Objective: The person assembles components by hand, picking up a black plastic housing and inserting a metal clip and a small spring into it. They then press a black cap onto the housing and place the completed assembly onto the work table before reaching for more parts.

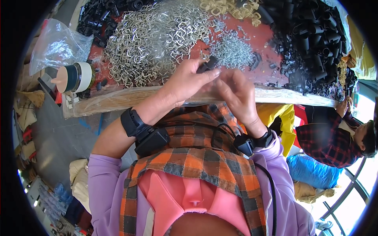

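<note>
While both hands meet over the near edge of the table (271, 37), the left hand (185, 82) pinches a small black plastic part (207, 65) between thumb and fingers. The right hand (236, 94) curls close beside it, fingertips touching the part; whether it grips, I cannot tell. Silver clips (149, 39) heap behind, small screws (232, 49) just beyond, black tubes (311, 39) toward the right edge.

Left hand (185, 80) and right hand (235, 94) raised, fingertips together
</note>
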A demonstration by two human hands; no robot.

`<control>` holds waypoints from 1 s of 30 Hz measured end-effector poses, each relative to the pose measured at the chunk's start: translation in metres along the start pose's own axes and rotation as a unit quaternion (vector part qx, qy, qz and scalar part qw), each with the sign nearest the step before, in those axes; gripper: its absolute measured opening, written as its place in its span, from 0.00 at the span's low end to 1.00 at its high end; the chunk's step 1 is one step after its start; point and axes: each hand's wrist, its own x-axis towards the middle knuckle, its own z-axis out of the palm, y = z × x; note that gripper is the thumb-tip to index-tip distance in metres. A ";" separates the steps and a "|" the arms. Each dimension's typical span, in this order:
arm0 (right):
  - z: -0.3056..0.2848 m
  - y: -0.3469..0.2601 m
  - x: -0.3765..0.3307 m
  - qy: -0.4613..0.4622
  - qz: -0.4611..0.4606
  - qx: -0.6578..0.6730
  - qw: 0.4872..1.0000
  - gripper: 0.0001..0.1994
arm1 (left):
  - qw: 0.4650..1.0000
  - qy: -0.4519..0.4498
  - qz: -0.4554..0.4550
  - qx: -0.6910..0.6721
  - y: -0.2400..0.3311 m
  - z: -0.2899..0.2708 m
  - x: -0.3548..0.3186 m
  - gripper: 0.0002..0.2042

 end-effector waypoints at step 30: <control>-0.007 -0.003 0.003 0.033 -0.120 -0.113 0.986 0.05 | 0.940 -0.122 -0.062 -0.311 -0.003 -0.008 -0.013 0.11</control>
